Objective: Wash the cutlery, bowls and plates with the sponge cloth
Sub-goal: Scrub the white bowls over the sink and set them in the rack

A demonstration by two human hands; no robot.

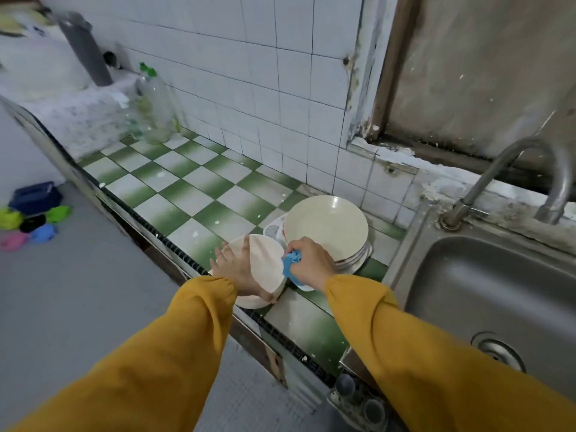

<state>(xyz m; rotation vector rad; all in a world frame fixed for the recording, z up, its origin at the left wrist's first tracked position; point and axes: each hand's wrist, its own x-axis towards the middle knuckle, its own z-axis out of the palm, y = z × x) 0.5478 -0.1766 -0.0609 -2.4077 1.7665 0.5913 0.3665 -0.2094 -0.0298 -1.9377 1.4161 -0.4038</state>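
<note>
My left hand (234, 265) holds a cream bowl (268, 266) tilted on its side at the counter's front edge, thumb across its inside. Another cream bowl's rim (249, 302) shows beneath it. My right hand (311, 262) is closed around a blue sponge cloth (290, 262), pressed against the tilted bowl's right rim. Just behind stands a stack of cream plates (325, 229), with a patterned plate (274, 227) peeking out at its left. No cutlery is visible.
A steel sink (486, 294) with a curved tap (530, 179) lies to the right. A clear bottle with a green cap (154, 110) stands at the back of the green-checked counter (187, 185). Coloured objects (31, 219) sit on the floor at left.
</note>
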